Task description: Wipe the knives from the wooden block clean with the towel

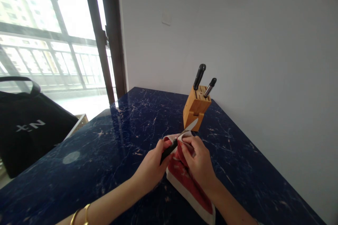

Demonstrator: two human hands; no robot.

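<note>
My left hand (pixel 151 167) is closed round the black handle of a small knife (pixel 177 140), whose blade points up and away toward the knife block. My right hand (pixel 199 161) pinches a red cloth with a white border (pixel 188 186) against the blade near the handle. The cloth drapes down over the dark blue marble table (pixel 105 154) under my right wrist. Just beyond the blade tip stands a wooden knife block (pixel 195 109) holding a black-handled knife (pixel 199 76) and a steel-handled tool (pixel 210 87).
A white wall runs along the table's far and right sides. A black bag with white lettering (pixel 25 119) sits off the table's left edge, before a large window with a dark frame (pixel 105 35). Gold bangles (pixel 80 214) circle my left wrist.
</note>
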